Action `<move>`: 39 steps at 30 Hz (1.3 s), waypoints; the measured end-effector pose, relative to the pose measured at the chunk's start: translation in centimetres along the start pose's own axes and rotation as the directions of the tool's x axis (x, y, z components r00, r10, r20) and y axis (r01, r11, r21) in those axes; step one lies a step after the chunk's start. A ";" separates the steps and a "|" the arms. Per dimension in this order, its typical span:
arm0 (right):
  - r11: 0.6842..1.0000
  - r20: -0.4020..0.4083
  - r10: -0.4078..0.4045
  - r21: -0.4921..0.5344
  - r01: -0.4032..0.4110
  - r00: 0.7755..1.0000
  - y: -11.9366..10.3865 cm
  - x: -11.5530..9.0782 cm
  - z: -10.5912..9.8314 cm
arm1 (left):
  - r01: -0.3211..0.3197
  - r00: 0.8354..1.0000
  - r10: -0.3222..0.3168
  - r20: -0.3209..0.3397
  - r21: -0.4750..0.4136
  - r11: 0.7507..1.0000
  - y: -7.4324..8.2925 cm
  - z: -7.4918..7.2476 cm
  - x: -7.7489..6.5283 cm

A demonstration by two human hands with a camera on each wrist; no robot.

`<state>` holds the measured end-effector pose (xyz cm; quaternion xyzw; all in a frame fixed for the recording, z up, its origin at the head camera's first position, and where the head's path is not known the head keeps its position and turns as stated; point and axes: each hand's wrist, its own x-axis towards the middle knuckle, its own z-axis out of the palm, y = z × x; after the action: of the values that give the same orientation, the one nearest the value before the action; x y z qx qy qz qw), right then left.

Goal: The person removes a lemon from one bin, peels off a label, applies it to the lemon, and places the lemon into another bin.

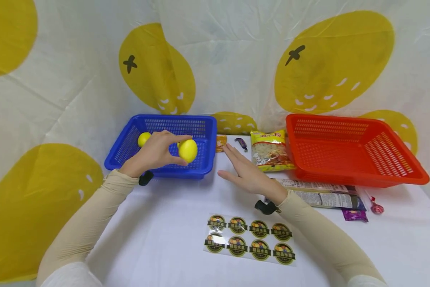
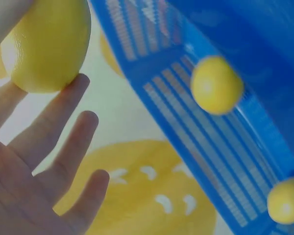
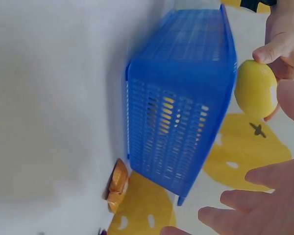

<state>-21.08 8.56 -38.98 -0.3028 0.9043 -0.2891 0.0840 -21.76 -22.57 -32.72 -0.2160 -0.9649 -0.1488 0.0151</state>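
Observation:
My left hand (image 1: pixel 156 150) pinches a yellow lemon (image 1: pixel 188 151) between thumb and fingertips, over the blue basket (image 1: pixel 209 167). In the left wrist view the held lemon (image 2: pixel 51 46) rests against the fingertips, the other fingers spread. Inside the basket lies another lemon (image 1: pixel 144 139), partly behind the left hand. The left wrist view shows two yellow fruits in there, one lemon (image 2: pixel 217 85) near the middle and a second (image 2: pixel 287 200) at the lower right. My right hand (image 1: pixel 248 172) holds nothing, its fingers extended above the table to the right of the basket.
A red basket (image 1: pixel 336 177) stands at the right. Beside it are a yellow pasta bag (image 1: pixel 271 151), a long flat packet (image 1: pixel 326 199), a purple packet (image 1: pixel 355 215) and a lollipop (image 1: pixel 377 208). A sticker sheet (image 1: pixel 250 241) lies in front, small candies (image 1: pixel 241 144) behind the right hand.

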 end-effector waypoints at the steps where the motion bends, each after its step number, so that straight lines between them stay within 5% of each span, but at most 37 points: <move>1: 1.000 0.000 -0.004 0.000 0.004 1.000 -0.1 -0.4 -0.1 | -0.007 1.000 0.007 -0.010 -0.008 1.000 0.5 0.0 -0.3; 12: 1.000 -0.014 -0.001 0.016 0.001 1.000 0.2 -4.1 -0.1 | -0.150 0.986 0.148 -0.072 -0.037 0.988 4.9 2.8 -1.1; 20: 1.000 -0.045 -0.012 0.017 0.013 0.999 1.7 -6.1 -0.3 | -0.287 0.956 0.283 -0.077 -0.042 0.957 6.8 5.5 -0.4; 31: 0.995 -0.040 -0.038 0.087 0.041 0.998 3.9 -8.4 -0.3 | -0.308 0.951 0.307 -0.026 -0.065 0.949 9.7 9.0 0.2; 39: 0.994 -0.024 -0.056 0.093 0.058 0.998 5.3 -9.7 0.3 | -0.356 0.932 0.361 0.047 -0.083 0.931 11.0 11.9 0.7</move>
<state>-15.84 17.63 -42.43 -0.3213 0.8814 -0.3368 0.0802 -17.32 -9.30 -40.90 -0.3933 -0.9032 -0.1719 0.0045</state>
